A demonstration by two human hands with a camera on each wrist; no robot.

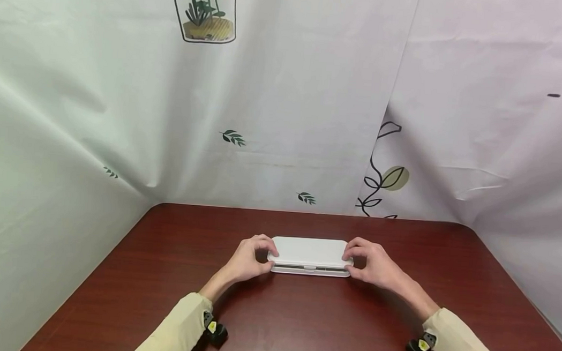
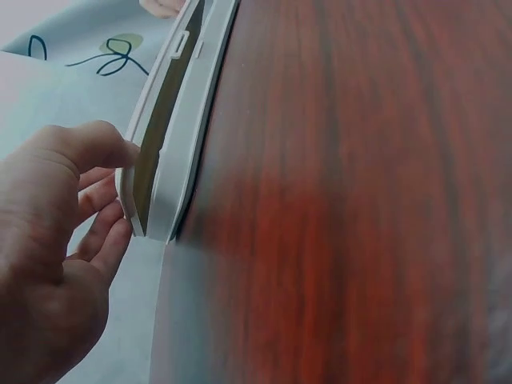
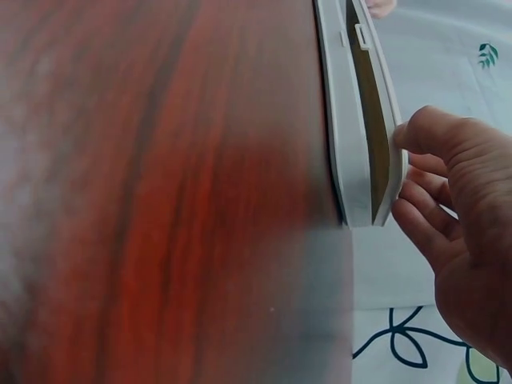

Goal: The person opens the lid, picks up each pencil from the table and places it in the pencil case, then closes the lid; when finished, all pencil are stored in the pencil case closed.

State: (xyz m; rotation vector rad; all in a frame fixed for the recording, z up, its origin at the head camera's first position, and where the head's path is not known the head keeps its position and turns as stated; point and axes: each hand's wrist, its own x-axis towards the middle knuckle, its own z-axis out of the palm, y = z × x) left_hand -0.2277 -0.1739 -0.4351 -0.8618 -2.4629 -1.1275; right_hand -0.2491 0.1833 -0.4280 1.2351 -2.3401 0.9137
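A long, flat white case [image 1: 310, 251] lies on the dark red wooden table, its lid raised slightly along the near side. A small latch tab [image 1: 309, 267] sits midway along that side. My left hand [image 1: 249, 259] pinches the lid at its left end, thumb on the near edge and fingers over the top. At the right end, my right hand [image 1: 376, 264] grips the lid the same way. Both wrist views show a narrow gap between the lid and the lower shell [image 2: 178, 178]; the contents are mostly hidden in shadow.
The reddish-brown table [image 1: 310, 322] has rounded far corners. Behind it and along both sides hangs a pale, wrinkled cloth [image 1: 286, 90] printed with leaves and plants. Each sleeve has a small black camera [image 1: 218, 334] strapped at the wrist.
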